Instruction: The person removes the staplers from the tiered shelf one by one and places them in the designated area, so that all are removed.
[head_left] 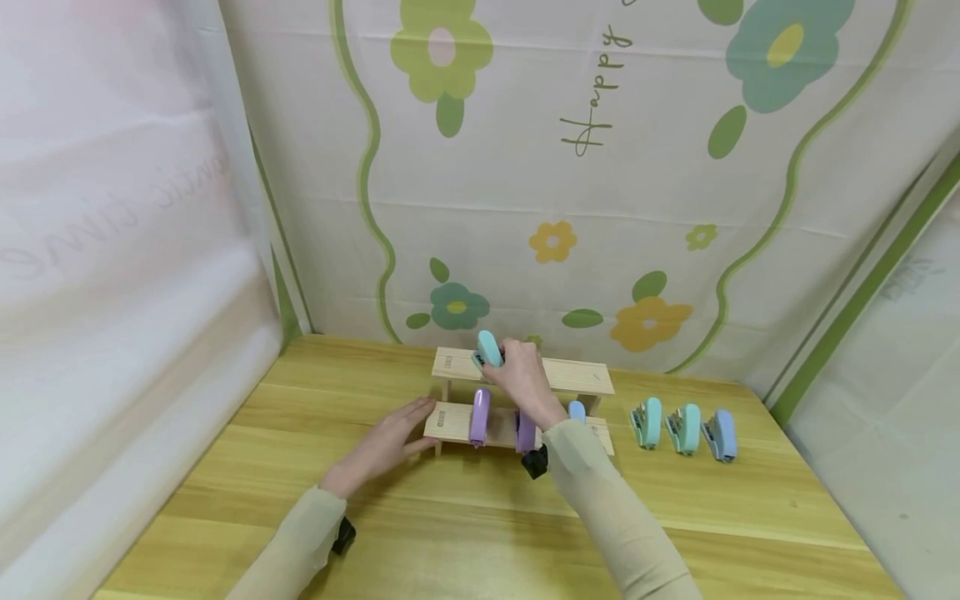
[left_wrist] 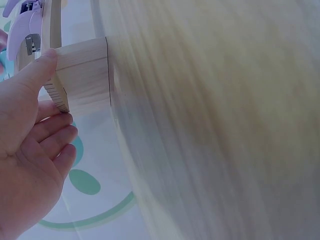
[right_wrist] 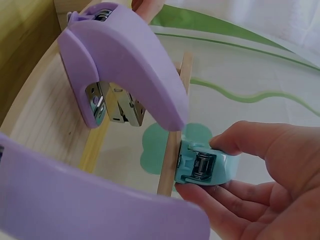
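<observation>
A mint-green stapler [head_left: 489,347] stands at the left part of the wooden rack's upper shelf [head_left: 573,374]. My right hand [head_left: 523,379] pinches it between thumb and fingers; in the right wrist view the stapler [right_wrist: 225,167] touches the shelf's edge. The left hand [head_left: 386,442] grips the left end of the lower shelf [head_left: 450,423], its thumb on top and fingers against the underside. On that lower shelf stand a purple stapler [head_left: 479,417], a second purple stapler [head_left: 525,432] and a blue stapler [head_left: 577,411], which my right forearm partly covers.
Right of the rack, two mint-green staplers [head_left: 647,422] and a blue stapler [head_left: 721,435] stand in a row on the wooden table [head_left: 450,533]. A flowered cloth [head_left: 480,183] hangs behind the rack, and white cloth sides flank the table.
</observation>
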